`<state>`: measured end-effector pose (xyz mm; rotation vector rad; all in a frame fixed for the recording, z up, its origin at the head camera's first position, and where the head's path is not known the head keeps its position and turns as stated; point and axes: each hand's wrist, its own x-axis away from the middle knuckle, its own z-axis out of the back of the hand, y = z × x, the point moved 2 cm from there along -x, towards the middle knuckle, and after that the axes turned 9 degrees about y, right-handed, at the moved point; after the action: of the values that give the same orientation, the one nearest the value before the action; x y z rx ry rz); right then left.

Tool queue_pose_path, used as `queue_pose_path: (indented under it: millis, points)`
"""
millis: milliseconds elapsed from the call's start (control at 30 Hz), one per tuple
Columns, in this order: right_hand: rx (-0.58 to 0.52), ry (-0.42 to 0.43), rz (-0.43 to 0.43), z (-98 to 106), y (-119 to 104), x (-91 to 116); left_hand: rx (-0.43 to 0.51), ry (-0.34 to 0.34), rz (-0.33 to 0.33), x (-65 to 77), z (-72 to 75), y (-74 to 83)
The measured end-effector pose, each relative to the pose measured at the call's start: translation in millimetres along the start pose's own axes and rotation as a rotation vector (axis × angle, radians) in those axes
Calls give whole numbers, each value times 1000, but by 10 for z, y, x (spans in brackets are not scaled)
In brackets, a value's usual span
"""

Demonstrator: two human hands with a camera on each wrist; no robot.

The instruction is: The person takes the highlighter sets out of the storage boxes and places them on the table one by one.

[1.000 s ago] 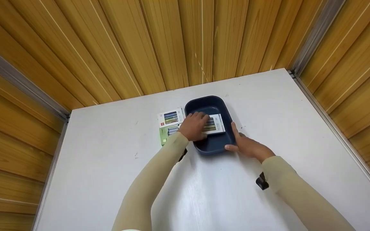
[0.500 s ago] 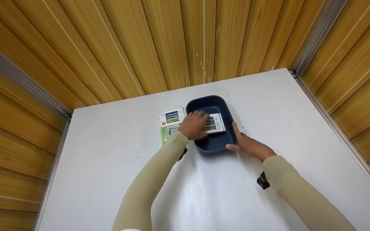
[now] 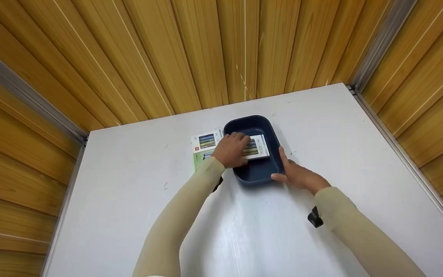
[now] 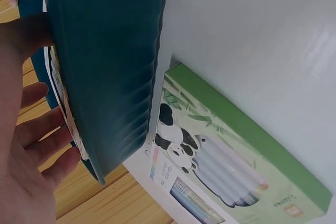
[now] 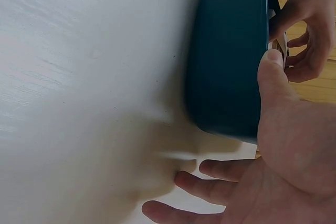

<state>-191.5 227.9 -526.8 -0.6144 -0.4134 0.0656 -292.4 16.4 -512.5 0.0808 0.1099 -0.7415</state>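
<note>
A dark blue plastic bin (image 3: 258, 172) stands on the white table. My left hand (image 3: 230, 150) reaches over its left rim and grips a white box (image 3: 263, 146) with a clear window showing coloured sticks. This box lies across the bin's inside, its left part hidden under the hand. In the left wrist view the thumb is on one side of it and the fingers on the other. My right hand (image 3: 298, 175) is at the bin's near right corner. Its thumb (image 5: 272, 56) rests on the rim, while several fingers extend straight beside the wall in the right wrist view.
Left of the bin lie a second white windowed box (image 3: 206, 141) and a green box (image 4: 220, 150) printed with a panda and pale sticks. My left forearm partly covers the green one. Wood-patterned walls (image 3: 190, 54) border the table (image 3: 129, 165).
</note>
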Motion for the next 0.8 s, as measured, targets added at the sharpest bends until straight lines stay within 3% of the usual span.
queue_pose_path:
  millis: [800]
  points:
    - [-28,4,23,2,-8,-9,-4,15,-20,23,143,-16]
